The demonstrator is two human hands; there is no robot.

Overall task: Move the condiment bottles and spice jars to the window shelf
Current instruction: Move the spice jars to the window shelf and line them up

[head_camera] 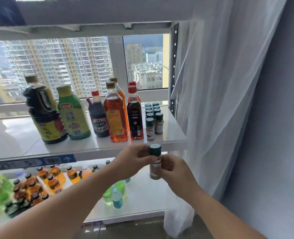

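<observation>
Jar [154, 169] in left hand [134, 161], right hand [175, 171], near shelf edge [94, 152]

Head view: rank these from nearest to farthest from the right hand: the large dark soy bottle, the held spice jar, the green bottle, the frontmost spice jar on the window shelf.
1. The held spice jar, gripped by the right hand.
2. The frontmost spice jar, right end of the window shelf.
3. The green bottle, left of middle.
4. The large dark soy bottle, far left.
</observation>
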